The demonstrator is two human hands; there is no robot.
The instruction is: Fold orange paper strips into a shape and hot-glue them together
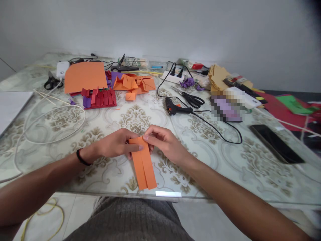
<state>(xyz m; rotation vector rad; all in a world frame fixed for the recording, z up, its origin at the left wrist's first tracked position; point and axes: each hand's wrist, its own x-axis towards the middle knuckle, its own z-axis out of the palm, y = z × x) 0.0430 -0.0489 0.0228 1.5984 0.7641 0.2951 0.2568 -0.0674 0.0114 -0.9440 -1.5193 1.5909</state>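
Note:
A folded strip of orange paper (143,165) is held between my hands over the front of the table, with a lengthwise seam down its middle. My left hand (117,143) grips its upper left side, the thumb lying flat on the paper and the fingers underneath. At the top right corner, my right hand (165,142) pinches the edge between thumb and forefinger. The strip's lower end hangs free toward the table's front edge. Fingers behind the paper are partly hidden.
Folded orange pieces (135,83), red folded pieces (102,97) and an orange sheet (85,77) lie at the back left. A black glue gun (178,107), scissors (192,99) and a phone (276,143) lie to the right. A white cable (54,142) loops at the left.

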